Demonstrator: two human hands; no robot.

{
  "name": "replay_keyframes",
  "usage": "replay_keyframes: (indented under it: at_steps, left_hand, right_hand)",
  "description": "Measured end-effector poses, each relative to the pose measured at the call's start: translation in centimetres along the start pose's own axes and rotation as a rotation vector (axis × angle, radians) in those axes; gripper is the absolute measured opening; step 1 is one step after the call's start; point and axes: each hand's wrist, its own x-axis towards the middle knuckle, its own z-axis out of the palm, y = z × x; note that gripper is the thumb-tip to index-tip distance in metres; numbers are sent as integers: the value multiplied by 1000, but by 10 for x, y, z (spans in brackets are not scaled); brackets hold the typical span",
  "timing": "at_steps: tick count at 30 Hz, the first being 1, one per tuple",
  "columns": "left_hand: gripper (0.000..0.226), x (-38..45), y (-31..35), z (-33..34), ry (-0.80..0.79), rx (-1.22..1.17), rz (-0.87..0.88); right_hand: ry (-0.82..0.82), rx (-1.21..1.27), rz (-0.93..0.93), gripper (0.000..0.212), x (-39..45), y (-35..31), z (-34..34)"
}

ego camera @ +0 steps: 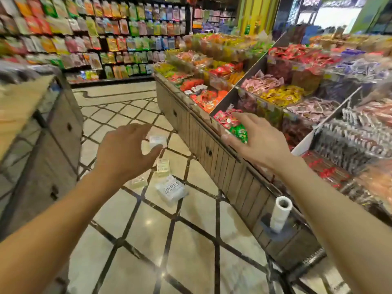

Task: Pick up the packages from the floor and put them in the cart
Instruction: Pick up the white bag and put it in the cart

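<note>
A grey wooden drawer cabinet stands at the left edge, across the aisle from the long slatted display counter, the landmark here. The left hand is held out above the cream tiled floor, well left of the counter, its grip relaxed and spread with nothing in it. Beyond and below it, on the floor just left of the counter's front, four pale clear-wrapped packages are scattered: one square, one small with green print, one yellowish and one larger with a white label. The right hand hovers over the counter's near rim, fingers splayed, holding nothing. A white paper roll stands at the counter's near end. No cart can be seen. The reach appears to be just beginning; next, bending down and closing the fingers round a slippery wrapper would be called for.
</note>
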Motion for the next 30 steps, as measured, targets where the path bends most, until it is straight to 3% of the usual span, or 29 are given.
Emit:
replay_keyframes:
  at_steps: [8, 13, 20, 30]
  left_hand:
    - [68, 82, -96, 63, -57, 59, -119]
    - [71, 157, -136, 115, -122, 67, -172]
    - [60, 247, -184, 184, -157, 84, -214]
    - [59, 374, -254, 355, -343, 71, -230]
  right_hand:
    - [-112, 71, -87, 90, 150, -40, 108]
    - [-167, 94, -132, 73, 248, -37, 169]
    - [-226, 74, -165, 78, 359, -26, 244]
    - [-371, 28, -125, 76, 494, 11, 405]
